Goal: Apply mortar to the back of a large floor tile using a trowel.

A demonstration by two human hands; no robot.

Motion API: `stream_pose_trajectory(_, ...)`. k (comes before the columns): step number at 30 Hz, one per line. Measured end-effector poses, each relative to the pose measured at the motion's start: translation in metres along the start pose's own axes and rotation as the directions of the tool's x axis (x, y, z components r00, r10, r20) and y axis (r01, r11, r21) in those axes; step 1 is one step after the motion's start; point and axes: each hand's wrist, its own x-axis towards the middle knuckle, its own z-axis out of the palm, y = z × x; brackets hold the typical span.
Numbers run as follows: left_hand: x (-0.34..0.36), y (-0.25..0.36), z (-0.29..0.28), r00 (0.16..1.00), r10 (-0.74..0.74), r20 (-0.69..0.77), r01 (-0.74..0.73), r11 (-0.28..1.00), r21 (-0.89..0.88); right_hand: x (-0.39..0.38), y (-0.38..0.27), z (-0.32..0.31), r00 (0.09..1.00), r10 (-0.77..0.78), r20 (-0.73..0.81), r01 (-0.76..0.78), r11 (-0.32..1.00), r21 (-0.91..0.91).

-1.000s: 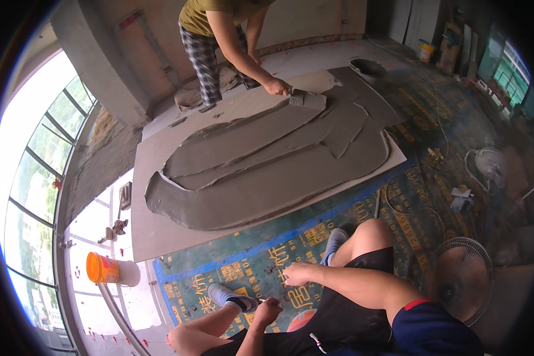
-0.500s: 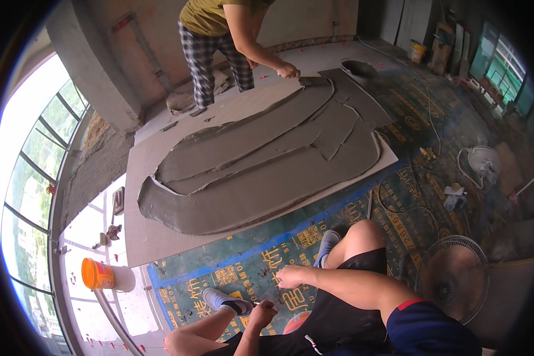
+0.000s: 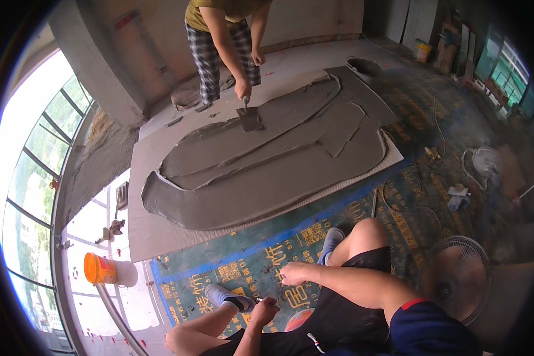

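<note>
Mat (image 3: 243, 270) lies under both hands. Left hand (image 3: 264, 310) is curled, fingers together on a small thing I cannot make out; right hand (image 3: 295, 273) hovers just beyond, fingers loosely bent, empty.

Sitting on blue-green printed floor sheet (image 3: 267, 261), knees up. Left hand (image 3: 264, 310) loosely curled near grey sneaker (image 3: 225, 295), right hand (image 3: 295, 273) hovering over sheet, fingers bent. Co-worker's hand (image 3: 242, 89) drags flat metal trowel (image 3: 250, 119) through wet grey mortar (image 3: 267, 172) on big pale board (image 3: 154, 231). Orange bucket (image 3: 99, 268) by window.
</note>
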Motion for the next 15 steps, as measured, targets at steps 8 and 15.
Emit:
stream_pose_trajectory(8,0.000,0.000,0.003,0.998,0.057,-0.013,-0.057,0.998,0.009,-0.008,-0.005,-0.010,0.998,0.019,0.067,-0.019,1.000,0.003)
stream_pose_trajectory(15,0.006,-0.016,0.008,0.995,0.095,-0.044,-0.096,0.995,-0.027,-0.008,-0.008,-0.011,0.999,0.017,0.040,-0.018,1.000,0.025)
